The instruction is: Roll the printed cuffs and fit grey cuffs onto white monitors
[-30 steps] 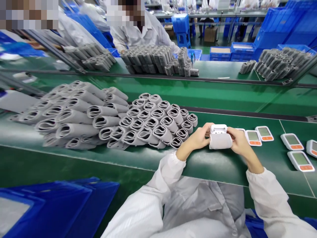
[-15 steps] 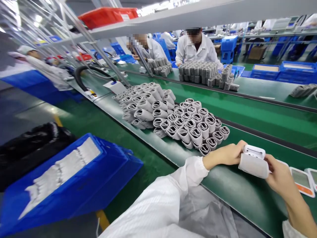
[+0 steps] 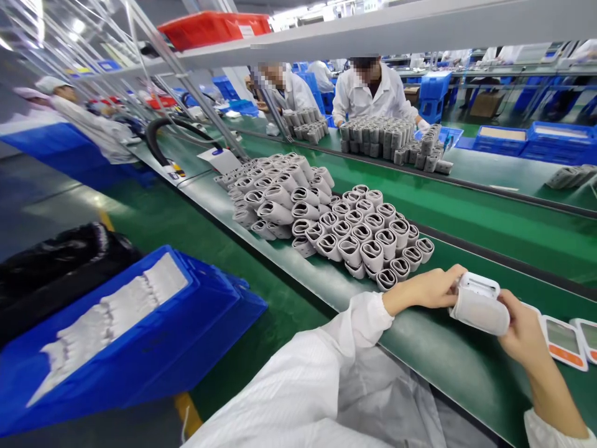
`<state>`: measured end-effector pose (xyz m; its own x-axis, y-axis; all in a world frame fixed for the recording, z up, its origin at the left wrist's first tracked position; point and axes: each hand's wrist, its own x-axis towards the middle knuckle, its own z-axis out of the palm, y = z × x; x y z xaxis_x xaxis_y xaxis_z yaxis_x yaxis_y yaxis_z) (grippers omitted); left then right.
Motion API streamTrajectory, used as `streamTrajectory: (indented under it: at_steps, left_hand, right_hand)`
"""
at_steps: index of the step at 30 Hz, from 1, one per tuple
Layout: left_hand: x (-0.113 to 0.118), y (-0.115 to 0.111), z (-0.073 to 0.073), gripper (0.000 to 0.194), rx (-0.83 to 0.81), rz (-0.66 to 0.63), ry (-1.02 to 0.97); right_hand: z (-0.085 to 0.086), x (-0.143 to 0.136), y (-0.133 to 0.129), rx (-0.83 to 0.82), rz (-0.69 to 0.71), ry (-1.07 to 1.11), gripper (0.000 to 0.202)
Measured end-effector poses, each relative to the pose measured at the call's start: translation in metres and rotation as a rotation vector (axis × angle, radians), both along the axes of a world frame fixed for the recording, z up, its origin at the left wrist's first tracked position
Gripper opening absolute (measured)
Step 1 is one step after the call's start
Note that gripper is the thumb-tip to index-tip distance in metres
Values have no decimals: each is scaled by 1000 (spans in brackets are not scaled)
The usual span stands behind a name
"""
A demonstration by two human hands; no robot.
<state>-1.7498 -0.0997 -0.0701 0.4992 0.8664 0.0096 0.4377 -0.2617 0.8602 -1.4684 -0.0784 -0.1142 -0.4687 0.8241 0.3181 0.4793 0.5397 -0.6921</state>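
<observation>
Between my two hands is a rolled light-grey fabric cuff (image 3: 480, 313) with a white plastic housing (image 3: 479, 284) along its top edge, like a wrist blood pressure monitor. My left hand (image 3: 441, 287) grips its left end, fingers closed at the housing's corner. At the right end, my right hand (image 3: 522, 326) is closed round the cuff and housing. Both hands hold it above the green bench (image 3: 433, 348). To the left of my hands stand many rolled grey cuffs (image 3: 361, 233), packed on end. White frames with clear windows and orange strips (image 3: 566, 356) lie beyond my right hand.
A sunken green conveyor strip (image 3: 466, 214) runs behind the cuffs. Across it, a person in white (image 3: 373, 93) sits behind more stacked cuffs (image 3: 377, 137). On my left is a blue crate (image 3: 200, 317) holding white pieces (image 3: 116, 311). Overhead runs a shelf with a red bin (image 3: 214, 28).
The cuff has turned slightly in my hands, its right end shifting a little to the right. My right forearm has moved slightly left. The view has shifted a little.
</observation>
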Motion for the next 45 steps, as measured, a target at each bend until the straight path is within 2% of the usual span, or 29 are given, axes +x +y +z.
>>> streamTrajectory:
  at_steps: [3,5,6,8,11,14,16,18,25,33,35,37,41,43,45]
  left_hand:
    - [4,2,-5,58,-181,24,-265]
    - [7,2,-9,63,-308,100,-434]
    - [9,3,-10,65,-350,153,-486]
    - [13,4,-11,65,-390,232,-523]
    - [18,5,-13,67,-435,191,-534]
    - [21,4,-16,86,-436,143,-647]
    - [22,2,-18,105,-342,163,-727]
    - [22,0,-21,117,-250,193,-750]
    - [24,-3,-26,88,-231,289,-642]
    - [26,0,-31,86,-231,301,-652]
    - [24,2,-32,91,-225,297,-659]
    - [22,3,-31,101,-236,264,-697]
    - [16,4,-25,110,-356,192,-830]
    - [14,3,-21,109,-383,187,-871]
    - [13,2,-19,107,-363,199,-881]
  right_hand:
    - [2,-14,-6,-309,-66,194,40]
    - [10,-18,-8,-467,-90,368,50]
    - [15,-18,-9,-458,-89,440,55]
    - [27,-18,-9,-305,-55,499,65]
    - [38,-23,-11,-107,13,330,89]
    - [37,-38,-12,-55,-116,345,73]
    - [33,-47,-12,-67,-193,430,69]
    - [32,-51,-12,-75,-209,457,70]
    - [39,-50,-17,-215,-202,454,54]
    - [38,-53,-18,-344,-224,467,61]
    - [37,-53,-16,-294,-187,501,62]
    - [37,-51,-14,-177,-136,519,62]
    - [40,-38,-11,0,25,338,66]
    - [42,-31,-11,-11,96,308,68]
    - [43,-26,-11,-84,99,375,65]
